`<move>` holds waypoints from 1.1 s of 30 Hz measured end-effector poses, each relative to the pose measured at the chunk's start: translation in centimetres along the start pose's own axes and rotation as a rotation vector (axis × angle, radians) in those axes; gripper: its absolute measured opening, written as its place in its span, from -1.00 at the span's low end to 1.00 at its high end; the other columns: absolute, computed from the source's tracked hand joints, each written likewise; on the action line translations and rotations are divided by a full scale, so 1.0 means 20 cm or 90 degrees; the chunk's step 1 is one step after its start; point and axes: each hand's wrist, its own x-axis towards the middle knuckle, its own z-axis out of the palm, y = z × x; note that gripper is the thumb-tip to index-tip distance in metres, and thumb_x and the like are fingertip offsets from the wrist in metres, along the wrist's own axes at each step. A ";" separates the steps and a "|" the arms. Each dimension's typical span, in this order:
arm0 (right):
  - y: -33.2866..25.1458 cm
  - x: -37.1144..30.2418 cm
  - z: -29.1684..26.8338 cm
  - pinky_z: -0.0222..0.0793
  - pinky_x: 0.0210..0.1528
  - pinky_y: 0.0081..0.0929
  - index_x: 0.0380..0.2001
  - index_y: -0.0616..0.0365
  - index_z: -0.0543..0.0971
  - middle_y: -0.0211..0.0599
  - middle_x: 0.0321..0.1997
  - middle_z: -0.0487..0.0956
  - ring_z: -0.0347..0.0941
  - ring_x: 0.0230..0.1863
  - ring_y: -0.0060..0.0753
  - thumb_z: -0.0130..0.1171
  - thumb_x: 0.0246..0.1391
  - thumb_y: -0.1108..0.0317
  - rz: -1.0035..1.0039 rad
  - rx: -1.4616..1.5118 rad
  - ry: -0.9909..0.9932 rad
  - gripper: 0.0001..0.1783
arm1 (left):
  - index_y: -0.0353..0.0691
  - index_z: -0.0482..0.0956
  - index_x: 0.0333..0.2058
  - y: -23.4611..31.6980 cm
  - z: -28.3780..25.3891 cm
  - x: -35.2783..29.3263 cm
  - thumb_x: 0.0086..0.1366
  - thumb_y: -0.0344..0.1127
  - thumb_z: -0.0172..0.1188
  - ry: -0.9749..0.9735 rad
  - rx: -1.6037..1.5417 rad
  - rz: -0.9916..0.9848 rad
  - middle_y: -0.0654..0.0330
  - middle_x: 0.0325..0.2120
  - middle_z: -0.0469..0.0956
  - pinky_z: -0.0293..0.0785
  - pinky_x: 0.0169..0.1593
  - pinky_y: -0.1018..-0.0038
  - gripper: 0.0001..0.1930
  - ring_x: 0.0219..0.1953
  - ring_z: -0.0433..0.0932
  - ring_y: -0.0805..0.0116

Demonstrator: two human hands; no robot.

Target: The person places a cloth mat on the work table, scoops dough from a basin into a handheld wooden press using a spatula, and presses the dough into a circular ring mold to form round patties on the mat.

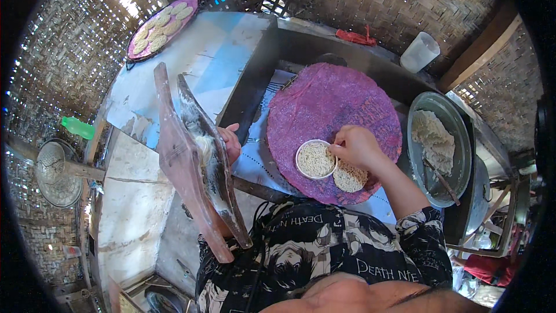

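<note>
My left hand (231, 142) grips a long two-part wooden press (180, 162) held tilted at the left; the press hides much of that hand. Pale dough (205, 149) shows between its two bars. My right hand (356, 148) pinches the rim of a white ring mold (299, 164), which lies on a round purple mat (324, 98). Pale, thin noodle-like strands (317, 161) fill the ring. Right beside it, partly under my right hand, a loose round of the same strands (350, 179) rests on the mat.
At right stands a grey basin (415, 177) with a dough mass (433, 139) and a utensil (443, 182). A purple tray (139, 52) of pale rounds sits far left. A white cup (420, 52) and red plastic bag (356, 37) lie along the back ledge.
</note>
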 end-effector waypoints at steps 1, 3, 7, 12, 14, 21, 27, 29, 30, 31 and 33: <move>-0.01 0.01 -0.03 0.35 -0.27 -0.26 -0.60 0.13 0.56 -0.19 -0.42 0.50 0.44 -0.32 -0.13 0.07 -0.23 0.18 0.031 0.020 -0.001 -0.76 | -0.19 0.33 -0.42 0.01 0.00 0.00 0.06 -0.22 0.16 0.046 -0.138 -0.001 0.26 -0.67 0.29 0.08 0.07 0.17 -0.77 -0.55 0.33 0.37; -0.01 0.04 -0.07 0.35 -0.27 -0.25 -0.60 0.13 0.56 -0.18 -0.42 0.50 0.44 -0.31 -0.13 0.07 -0.23 0.18 0.074 0.039 0.001 -0.76 | -0.21 0.34 -0.43 0.05 0.03 0.03 0.06 -0.23 0.16 -0.140 0.376 0.011 0.25 -0.69 0.28 0.09 0.07 0.18 -0.77 -0.57 0.32 0.35; 0.00 0.15 -0.06 0.35 -0.27 -0.23 -0.60 0.12 0.56 -0.16 -0.40 0.50 0.43 -0.31 -0.11 0.08 -0.23 0.16 0.099 0.057 0.111 -0.75 | -0.22 0.34 -0.42 0.04 0.06 0.03 0.05 -0.24 0.16 -0.133 0.307 -0.013 0.24 -0.69 0.28 0.10 0.06 0.17 -0.77 -0.58 0.32 0.35; -0.04 0.26 0.01 0.35 -0.23 -0.23 -0.59 0.12 0.56 -0.16 -0.37 0.50 0.43 -0.28 -0.11 0.07 -0.23 0.17 0.100 0.051 0.157 -0.76 | -0.20 0.34 -0.43 0.07 0.06 0.02 0.02 -0.25 0.21 -0.145 0.407 0.016 0.27 -0.68 0.29 0.10 0.07 0.13 -0.76 -0.56 0.33 0.36; -0.04 0.29 0.04 0.35 -0.20 -0.23 -0.58 0.11 0.56 -0.17 -0.36 0.50 0.44 -0.27 -0.12 0.07 -0.23 0.18 0.119 0.042 0.144 -0.76 | -0.18 0.35 -0.43 0.04 0.04 0.01 0.00 -0.28 0.23 -0.148 0.444 0.034 0.28 -0.67 0.29 0.10 0.06 0.12 -0.76 -0.56 0.33 0.37; -0.05 0.32 0.10 0.36 -0.20 -0.23 -0.56 0.09 0.57 -0.19 -0.35 0.50 0.43 -0.26 -0.14 0.06 -0.22 0.18 0.105 0.032 0.114 -0.77 | -0.14 0.35 -0.43 0.08 0.07 0.04 -0.03 -0.37 0.27 -0.210 0.397 -0.024 0.32 -0.65 0.30 0.12 0.04 0.09 -0.76 -0.57 0.33 0.41; -0.04 0.26 0.06 0.36 -0.24 -0.24 -0.54 0.08 0.57 -0.20 -0.39 0.49 0.43 -0.28 -0.14 0.06 -0.15 0.08 0.097 0.028 0.119 -0.70 | -0.13 0.37 -0.42 0.06 0.07 0.03 -0.01 -0.31 0.25 -0.189 0.441 0.000 0.31 -0.66 0.30 0.12 0.03 0.10 -0.77 -0.57 0.33 0.41; -0.03 0.21 0.02 0.36 -0.27 -0.26 -0.51 0.07 0.58 -0.22 -0.42 0.48 0.44 -0.32 -0.15 0.06 -0.12 0.04 0.094 0.054 0.134 -0.67 | -0.14 0.37 -0.41 0.07 0.07 0.02 -0.01 -0.31 0.25 -0.178 0.442 -0.003 0.31 -0.66 0.30 0.13 0.02 0.11 -0.77 -0.57 0.33 0.40; -0.02 0.18 0.00 0.36 -0.27 -0.26 -0.51 0.07 0.58 -0.22 -0.42 0.48 0.44 -0.32 -0.15 0.06 -0.12 0.04 0.091 0.051 0.132 -0.67 | -0.14 0.37 -0.41 0.07 0.07 0.01 -0.01 -0.31 0.25 -0.171 0.442 -0.004 0.31 -0.66 0.31 0.13 0.02 0.11 -0.77 -0.57 0.33 0.40; -0.02 0.16 -0.01 0.35 -0.25 -0.26 -0.49 0.06 0.58 -0.22 -0.42 0.48 0.43 -0.30 -0.14 0.06 -0.12 0.04 0.086 0.065 0.115 -0.68 | -0.14 0.37 -0.41 0.07 0.07 0.00 -0.01 -0.30 0.25 -0.168 0.442 -0.005 0.30 -0.66 0.31 0.13 0.02 0.11 -0.77 -0.57 0.33 0.40; 0.00 0.11 -0.01 0.34 -0.24 -0.26 -0.47 0.04 0.59 -0.23 -0.42 0.47 0.41 -0.28 -0.14 0.06 -0.11 0.05 0.077 0.078 0.098 -0.68 | -0.14 0.37 -0.41 0.08 0.07 0.00 -0.01 -0.30 0.25 -0.160 0.439 -0.006 0.30 -0.65 0.31 0.14 0.02 0.12 -0.77 -0.56 0.34 0.40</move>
